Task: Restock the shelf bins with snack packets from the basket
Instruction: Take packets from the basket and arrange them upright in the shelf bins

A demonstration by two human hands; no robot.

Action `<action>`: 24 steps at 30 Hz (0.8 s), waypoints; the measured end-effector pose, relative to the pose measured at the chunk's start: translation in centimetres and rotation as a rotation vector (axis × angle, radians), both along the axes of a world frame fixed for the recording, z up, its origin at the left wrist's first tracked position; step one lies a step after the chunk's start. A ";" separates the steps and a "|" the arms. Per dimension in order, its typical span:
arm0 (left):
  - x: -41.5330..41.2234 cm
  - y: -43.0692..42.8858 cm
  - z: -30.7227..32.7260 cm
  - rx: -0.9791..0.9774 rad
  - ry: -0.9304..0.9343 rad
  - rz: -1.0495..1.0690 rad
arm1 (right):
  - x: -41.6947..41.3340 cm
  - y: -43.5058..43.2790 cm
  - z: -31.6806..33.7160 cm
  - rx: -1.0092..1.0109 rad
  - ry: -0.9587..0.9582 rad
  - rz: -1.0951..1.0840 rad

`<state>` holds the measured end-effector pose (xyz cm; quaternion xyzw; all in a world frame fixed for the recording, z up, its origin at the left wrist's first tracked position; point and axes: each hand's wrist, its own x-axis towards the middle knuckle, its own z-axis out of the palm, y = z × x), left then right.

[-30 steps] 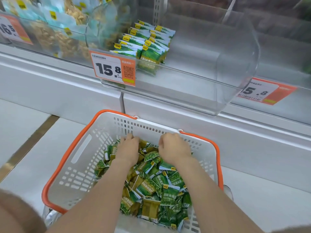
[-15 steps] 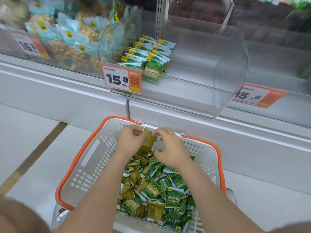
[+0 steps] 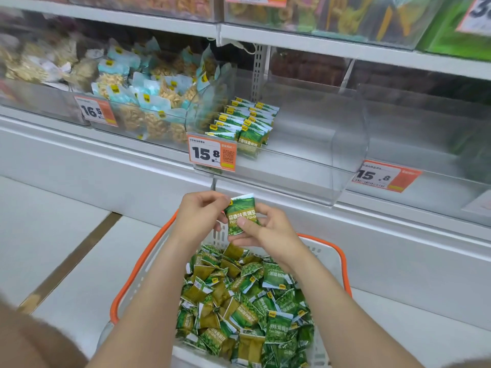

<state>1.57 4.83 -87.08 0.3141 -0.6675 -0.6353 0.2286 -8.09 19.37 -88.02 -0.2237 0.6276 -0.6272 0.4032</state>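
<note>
A white basket with an orange rim [image 3: 138, 266] stands on the floor below me, holding several green pea snack packets [image 3: 247, 306]. Above its far edge both hands hold one green packet [image 3: 240, 211] upright, face toward me. My left hand [image 3: 198, 216] pinches its left edge and my right hand [image 3: 263, 229] grips its lower right side, thumb on the front. On the shelf ahead, a clear bin [image 3: 313, 166] holds two neat rows of the same green packets [image 3: 244, 123] at its left; the rest of the bin is bare.
A bin of pale blue nut packets [image 3: 148, 99] sits left of the clear bin. Price tags read 15.8 [image 3: 212, 155], 16.5 [image 3: 95, 111] and 15.8 [image 3: 382, 176]. Upper shelves hold more snack bins. White floor with a brass strip [image 3: 71, 258] lies left.
Both hands rose out of the basket's packet pile, lifting one green packet and turning it face up. The view tilted upward, showing more of the shelves.
</note>
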 end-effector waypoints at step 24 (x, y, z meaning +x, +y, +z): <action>-2.1 -0.6 5.5 -0.962 -0.007 0.207 | -10.1 -9.5 14.9 0.697 0.937 -0.246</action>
